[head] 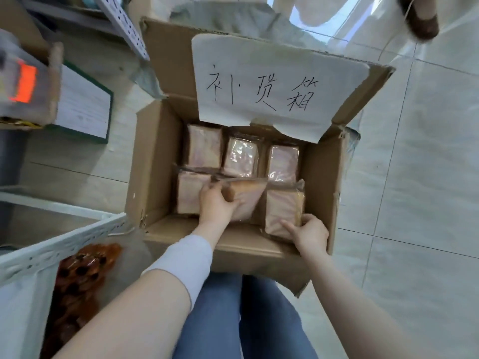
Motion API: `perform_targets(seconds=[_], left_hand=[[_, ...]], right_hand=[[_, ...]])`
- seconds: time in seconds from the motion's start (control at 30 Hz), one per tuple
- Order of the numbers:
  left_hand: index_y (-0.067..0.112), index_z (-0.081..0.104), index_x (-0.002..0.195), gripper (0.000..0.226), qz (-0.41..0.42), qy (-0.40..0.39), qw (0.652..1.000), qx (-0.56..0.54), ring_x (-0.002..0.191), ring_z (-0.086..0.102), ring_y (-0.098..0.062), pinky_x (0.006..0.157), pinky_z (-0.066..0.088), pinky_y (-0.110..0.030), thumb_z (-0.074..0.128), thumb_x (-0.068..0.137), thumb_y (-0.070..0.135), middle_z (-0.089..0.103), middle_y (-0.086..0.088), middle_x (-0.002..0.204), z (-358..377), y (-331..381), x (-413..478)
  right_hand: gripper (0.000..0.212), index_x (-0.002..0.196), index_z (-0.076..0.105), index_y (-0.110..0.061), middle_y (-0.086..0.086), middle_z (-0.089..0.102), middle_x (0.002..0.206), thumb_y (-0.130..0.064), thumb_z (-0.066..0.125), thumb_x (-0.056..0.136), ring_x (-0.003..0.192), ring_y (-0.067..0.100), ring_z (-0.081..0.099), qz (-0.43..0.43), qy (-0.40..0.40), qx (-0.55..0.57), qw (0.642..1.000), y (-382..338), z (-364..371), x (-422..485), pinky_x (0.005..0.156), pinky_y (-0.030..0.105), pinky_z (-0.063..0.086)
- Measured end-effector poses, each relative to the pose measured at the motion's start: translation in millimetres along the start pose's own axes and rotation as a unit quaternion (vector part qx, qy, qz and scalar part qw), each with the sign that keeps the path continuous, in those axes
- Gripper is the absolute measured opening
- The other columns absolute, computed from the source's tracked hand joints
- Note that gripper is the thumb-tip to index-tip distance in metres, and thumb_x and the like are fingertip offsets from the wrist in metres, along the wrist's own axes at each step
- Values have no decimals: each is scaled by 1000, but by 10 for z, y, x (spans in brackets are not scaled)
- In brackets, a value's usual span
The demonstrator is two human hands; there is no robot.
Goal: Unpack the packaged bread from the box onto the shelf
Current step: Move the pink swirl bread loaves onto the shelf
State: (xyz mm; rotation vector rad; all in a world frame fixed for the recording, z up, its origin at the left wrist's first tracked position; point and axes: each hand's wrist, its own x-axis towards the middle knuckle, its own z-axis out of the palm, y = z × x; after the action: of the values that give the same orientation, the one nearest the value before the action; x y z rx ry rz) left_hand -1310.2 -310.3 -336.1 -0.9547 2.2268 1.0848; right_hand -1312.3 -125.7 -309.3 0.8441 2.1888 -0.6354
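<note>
Now the left hand (216,203) clasps a tilted clear-wrapped pinkish bread pack (246,200) mid-front in the open brown cardboard box (153,161), while the right hand (309,233) pinches another pack (283,211) at the front right corner. Each should lift straight up, gripped lightly so the soft loaves are not squashed, before swinging to the white perforated metal shelf (62,244).

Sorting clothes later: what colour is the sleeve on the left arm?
Pale grey-lavender sleeve, seen in the head view.

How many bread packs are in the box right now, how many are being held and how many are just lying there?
Held bread packs: 2, one under the left hand, one under the right hand
Loose bread packs in the cardboard box: 4
Total: 6
</note>
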Motion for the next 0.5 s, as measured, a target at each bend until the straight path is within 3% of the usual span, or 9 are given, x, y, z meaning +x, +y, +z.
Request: perform_targets(seconds=[0.1,0.2,0.3,0.37,0.5], left_hand=[[14,54,115,50,37,17,992,-115,109,54,-20,89,42,-27,77,72,26,58,-6,116,-418,96,-514],[27,51,101,38,86,89,975,-184,95,53,-10,75,40,-15,76,73,25,58,12,95,-952,127,-1217],[28,49,99,37,116,170,937,-283,95,54,-11,74,41,-14,75,74,20,56,11,95,-1554,60,-2089],[26,51,94,33,143,217,907,-331,90,57,-11,76,45,-16,75,74,15,58,10,89,-1990,-56,-2762],[31,56,81,29,184,324,845,-384,68,55,10,69,45,-6,77,71,14,57,16,78,-2839,-512,-4183]], right_hand=[[43,106,62,-4,14,67,106,-30,76,74,101,31,60,-65,8,36,997,22,-315,-359,75,29,39],[38,96,63,0,22,67,101,-23,79,71,95,37,61,-142,-8,97,985,22,-634,-844,78,39,48],[27,84,60,-13,19,67,100,-23,80,69,95,36,63,-234,-61,107,964,-37,-900,-1499,87,49,51],[31,92,64,-16,14,69,99,-27,81,68,94,34,65,-292,-103,97,946,-100,-1031,-2059,87,51,52],[40,105,67,-13,6,71,95,-27,80,69,91,27,68,-421,-168,72,889,-286,-1055,-3375,85,42,55]])
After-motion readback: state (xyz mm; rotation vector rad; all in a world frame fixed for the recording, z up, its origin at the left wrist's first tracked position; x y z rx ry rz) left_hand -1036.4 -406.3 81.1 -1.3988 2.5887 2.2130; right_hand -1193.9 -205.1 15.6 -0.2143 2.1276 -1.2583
